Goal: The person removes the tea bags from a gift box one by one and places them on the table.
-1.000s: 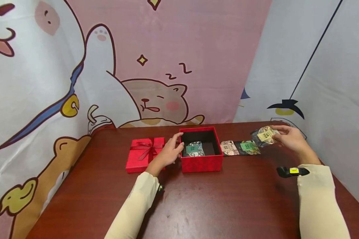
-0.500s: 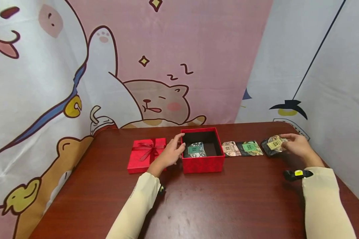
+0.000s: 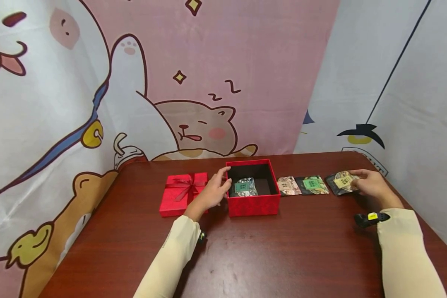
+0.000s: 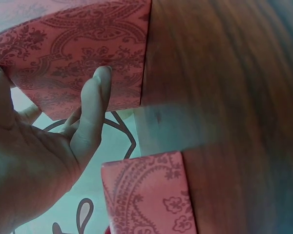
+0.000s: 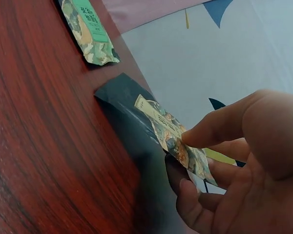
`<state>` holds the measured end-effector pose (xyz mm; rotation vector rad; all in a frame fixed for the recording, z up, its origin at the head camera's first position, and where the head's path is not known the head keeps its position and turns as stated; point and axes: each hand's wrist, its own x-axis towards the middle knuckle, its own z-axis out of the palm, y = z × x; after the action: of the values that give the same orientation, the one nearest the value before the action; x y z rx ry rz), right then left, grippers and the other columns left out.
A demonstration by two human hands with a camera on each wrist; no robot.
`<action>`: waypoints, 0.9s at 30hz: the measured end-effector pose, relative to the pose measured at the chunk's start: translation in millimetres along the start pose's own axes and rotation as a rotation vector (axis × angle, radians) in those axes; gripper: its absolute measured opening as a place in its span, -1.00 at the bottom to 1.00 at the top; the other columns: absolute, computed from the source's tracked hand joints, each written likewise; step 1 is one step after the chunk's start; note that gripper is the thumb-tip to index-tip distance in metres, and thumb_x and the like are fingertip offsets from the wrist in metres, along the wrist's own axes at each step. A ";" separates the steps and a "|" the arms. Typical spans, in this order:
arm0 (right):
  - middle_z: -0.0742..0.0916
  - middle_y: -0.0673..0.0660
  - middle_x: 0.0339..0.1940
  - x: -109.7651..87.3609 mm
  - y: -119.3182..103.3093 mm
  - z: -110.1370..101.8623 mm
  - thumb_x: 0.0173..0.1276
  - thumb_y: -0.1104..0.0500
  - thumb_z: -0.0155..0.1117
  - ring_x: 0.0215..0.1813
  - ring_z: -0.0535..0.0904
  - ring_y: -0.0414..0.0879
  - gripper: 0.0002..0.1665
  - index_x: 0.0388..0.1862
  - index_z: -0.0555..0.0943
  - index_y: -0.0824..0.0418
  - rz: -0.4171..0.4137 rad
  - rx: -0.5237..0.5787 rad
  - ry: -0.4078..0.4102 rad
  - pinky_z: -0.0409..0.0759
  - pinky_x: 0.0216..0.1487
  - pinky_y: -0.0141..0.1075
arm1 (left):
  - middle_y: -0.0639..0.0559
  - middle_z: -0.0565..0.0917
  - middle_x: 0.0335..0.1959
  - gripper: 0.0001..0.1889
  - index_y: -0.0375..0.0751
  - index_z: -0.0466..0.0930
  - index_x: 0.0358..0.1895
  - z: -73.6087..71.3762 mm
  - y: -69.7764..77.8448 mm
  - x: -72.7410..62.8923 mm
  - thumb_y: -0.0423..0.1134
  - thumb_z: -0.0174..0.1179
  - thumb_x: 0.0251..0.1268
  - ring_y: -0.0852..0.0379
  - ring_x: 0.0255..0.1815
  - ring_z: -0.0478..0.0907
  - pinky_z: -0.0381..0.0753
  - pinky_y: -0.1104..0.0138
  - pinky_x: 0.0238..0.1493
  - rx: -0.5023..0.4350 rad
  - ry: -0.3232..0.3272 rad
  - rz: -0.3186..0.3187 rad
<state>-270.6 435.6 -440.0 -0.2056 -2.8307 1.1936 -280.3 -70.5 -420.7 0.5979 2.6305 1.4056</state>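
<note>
Red outside and black within, an open box (image 3: 254, 206) stands on the dark wooden surface (image 3: 283, 252), a teal-labelled packet (image 3: 247, 187) lying inside it. The left hand (image 3: 211, 191), fingers loosely spread, touches the box's left side, near a red lid (image 3: 171, 205) with a bow. The right hand (image 3: 372, 185) pinches the right end of a yellow-labelled packet (image 3: 340, 183) between thumb and fingers, just beside a green-labelled packet (image 3: 313, 185); a pink-labelled packet (image 3: 289, 186) lies between that and the box.
</note>
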 end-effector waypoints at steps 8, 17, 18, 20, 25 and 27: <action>0.44 0.72 0.17 -3.5 1.1 -1.7 0.29 0.30 0.14 -0.16 0.64 0.13 -0.31 0.32 0.26 0.65 0.006 0.005 -0.011 0.68 -0.42 -0.24 | -0.24 0.39 0.24 -0.43 0.00 0.09 0.53 -0.6 -0.1 0.9 -0.08 -0.03 0.55 -0.14 -0.38 0.66 0.60 0.24 -0.69 0.000 -0.003 0.000; 0.43 0.69 0.15 -7.6 2.1 -2.2 0.42 0.22 0.03 -0.04 0.57 0.26 -0.35 0.31 0.25 0.67 0.033 0.011 -0.024 0.73 -0.33 -0.17 | -0.21 0.41 0.23 -0.43 0.02 0.09 0.52 -0.7 0.1 1.2 -0.08 -0.03 0.54 -0.13 -0.38 0.66 0.60 0.25 -0.70 0.015 0.000 -0.001; 0.43 0.69 0.15 -7.9 2.0 -2.4 0.42 0.21 0.03 -0.04 0.57 0.26 -0.35 0.31 0.25 0.67 0.032 0.010 -0.024 0.73 -0.32 -0.16 | -0.22 0.41 0.23 -0.43 0.02 0.09 0.52 -0.5 0.1 1.4 -0.08 -0.03 0.54 -0.13 -0.39 0.66 0.59 0.25 -0.70 0.012 0.000 0.000; 0.43 0.69 0.14 -8.7 1.1 -3.7 0.44 0.21 0.02 -0.04 0.58 0.25 -0.36 0.30 0.24 0.68 0.023 0.005 -0.033 0.73 -0.30 -0.15 | -0.24 0.41 0.24 -0.43 0.01 0.09 0.52 -0.1 0.1 1.9 -0.08 -0.03 0.54 -0.14 -0.39 0.66 0.59 0.26 -0.71 0.012 0.002 0.003; 0.44 0.69 0.11 -10.6 -4.6 -10.7 0.45 0.22 0.02 -0.16 0.63 0.11 -0.37 0.27 0.24 0.72 0.004 -0.042 -0.061 0.73 -0.31 -0.17 | -0.24 0.42 0.23 -0.43 -0.01 0.09 0.53 0.5 0.2 1.8 -0.09 -0.02 0.54 -0.16 -0.40 0.67 0.59 0.25 -0.72 0.002 0.009 0.006; 0.45 0.69 0.08 -12.0 -8.0 -14.5 0.44 0.21 0.03 -0.24 0.65 0.08 -0.37 0.25 0.25 0.72 0.007 -0.075 -0.065 0.71 -0.35 -0.19 | -0.22 0.42 0.22 -0.43 -0.01 0.09 0.53 0.6 -0.5 1.8 -0.10 -0.02 0.54 -0.16 -0.40 0.67 0.59 0.24 -0.72 -0.001 0.012 0.005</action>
<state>-257.9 438.6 -424.2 -0.1842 -2.9357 1.1165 -281.9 -69.6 -421.3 0.5987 2.6391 1.4156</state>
